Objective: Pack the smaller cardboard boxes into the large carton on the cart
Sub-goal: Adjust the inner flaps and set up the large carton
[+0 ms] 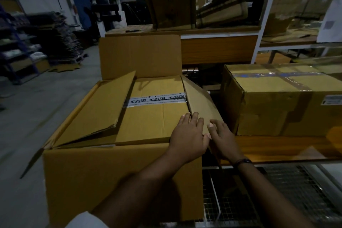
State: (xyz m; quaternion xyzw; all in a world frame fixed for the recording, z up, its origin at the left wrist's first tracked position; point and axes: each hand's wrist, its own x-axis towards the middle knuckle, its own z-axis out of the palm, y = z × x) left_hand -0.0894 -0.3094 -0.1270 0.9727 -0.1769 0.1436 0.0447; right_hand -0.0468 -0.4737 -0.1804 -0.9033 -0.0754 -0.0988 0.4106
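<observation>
Working the right flap (200,101) of the large carton (120,177), the left hand (187,135) presses it flat-fingered while the right hand (223,139) pinches its edge, apparently to cover the smaller box (153,116) inside.

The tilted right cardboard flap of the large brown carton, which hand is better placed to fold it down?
Right, probably. The right hand sits at the near edge of the tilted right cardboard flap, fingertips on it. The left hand lies flat by the hinge, its arm crossing the large brown carton.

White sleeve (87,220), dark wristband (242,161) above right hand (223,139)
</observation>
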